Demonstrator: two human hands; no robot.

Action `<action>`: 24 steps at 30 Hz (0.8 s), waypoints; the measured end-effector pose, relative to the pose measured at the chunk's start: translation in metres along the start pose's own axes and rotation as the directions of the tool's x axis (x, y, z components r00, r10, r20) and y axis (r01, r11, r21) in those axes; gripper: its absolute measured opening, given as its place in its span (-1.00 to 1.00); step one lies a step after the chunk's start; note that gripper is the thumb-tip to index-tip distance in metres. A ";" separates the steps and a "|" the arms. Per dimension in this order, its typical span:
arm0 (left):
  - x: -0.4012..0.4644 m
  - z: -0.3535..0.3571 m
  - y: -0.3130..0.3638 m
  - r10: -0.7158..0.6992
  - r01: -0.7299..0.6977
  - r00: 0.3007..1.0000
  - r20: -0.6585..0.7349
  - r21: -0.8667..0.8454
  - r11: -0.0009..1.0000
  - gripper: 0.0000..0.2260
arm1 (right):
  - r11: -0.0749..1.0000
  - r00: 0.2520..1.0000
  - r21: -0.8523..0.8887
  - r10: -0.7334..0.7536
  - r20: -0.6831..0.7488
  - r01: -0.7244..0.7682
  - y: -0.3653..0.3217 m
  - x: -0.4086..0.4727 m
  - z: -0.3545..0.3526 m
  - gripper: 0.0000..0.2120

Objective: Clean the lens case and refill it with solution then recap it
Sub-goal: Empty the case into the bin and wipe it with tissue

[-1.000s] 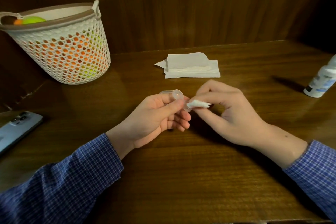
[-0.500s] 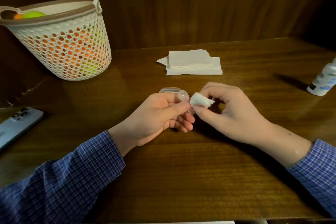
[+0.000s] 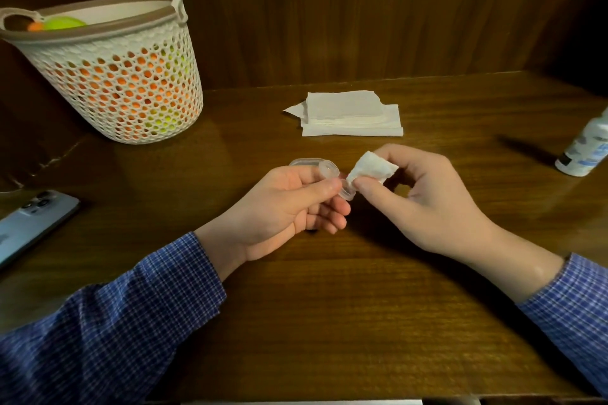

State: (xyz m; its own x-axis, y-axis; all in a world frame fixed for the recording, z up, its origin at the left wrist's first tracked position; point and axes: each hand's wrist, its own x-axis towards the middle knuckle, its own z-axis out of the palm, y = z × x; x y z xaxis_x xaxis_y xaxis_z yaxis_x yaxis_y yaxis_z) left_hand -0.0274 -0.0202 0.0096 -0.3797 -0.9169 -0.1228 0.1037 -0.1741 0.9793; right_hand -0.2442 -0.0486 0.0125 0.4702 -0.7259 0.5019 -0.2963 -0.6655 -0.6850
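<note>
My left hand (image 3: 283, 207) pinches a small clear plastic lens case (image 3: 332, 178) between thumb and fingers, just above the wooden table. Its clear lid stands up and one well pokes out to the right of my thumb. My right hand (image 3: 424, 204) grips a crumpled white tissue piece (image 3: 371, 168), and the tissue's lower tip touches the case's exposed well. A white solution bottle (image 3: 585, 151) with a blue label stands at the table's right edge, partly cut off by the frame.
A stack of folded white tissues (image 3: 352, 115) lies behind my hands. A white mesh basket (image 3: 112, 76) with orange and green balls stands at the back left. A phone (image 3: 29, 223) lies at the left edge. A wooden wall rises behind the table.
The tissue in my right hand has turned from pointing sideways into the case to standing up and spread wider. Both hands stay in about the same place.
</note>
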 end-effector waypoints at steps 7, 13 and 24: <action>0.000 -0.001 -0.001 -0.002 0.003 1.000 0.022 -0.027 1.000 -0.77 | 0.964 0.973 -0.136 -0.231 -0.020 0.227 0.001 -0.002 -0.001 -0.86; -0.002 -0.001 -0.001 0.007 -0.006 0.999 0.054 -0.012 1.000 -0.73 | 0.969 0.971 -0.085 -0.225 0.076 0.231 0.001 -0.003 -0.005 -0.85; -0.004 -0.001 -0.004 0.020 -0.023 0.998 0.066 0.045 0.999 -0.73 | 0.983 0.960 -0.020 -0.176 0.216 0.184 0.005 -0.007 -0.004 -0.82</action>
State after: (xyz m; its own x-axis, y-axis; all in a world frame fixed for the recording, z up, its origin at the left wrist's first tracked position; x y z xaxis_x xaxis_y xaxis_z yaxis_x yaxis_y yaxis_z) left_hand -0.0252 -0.0162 0.0061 -0.4371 -0.8946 -0.0925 0.0709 -0.1367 0.9881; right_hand -0.2525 -0.0474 0.0072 0.6832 -0.5429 0.4884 -0.2213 -0.7913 -0.5700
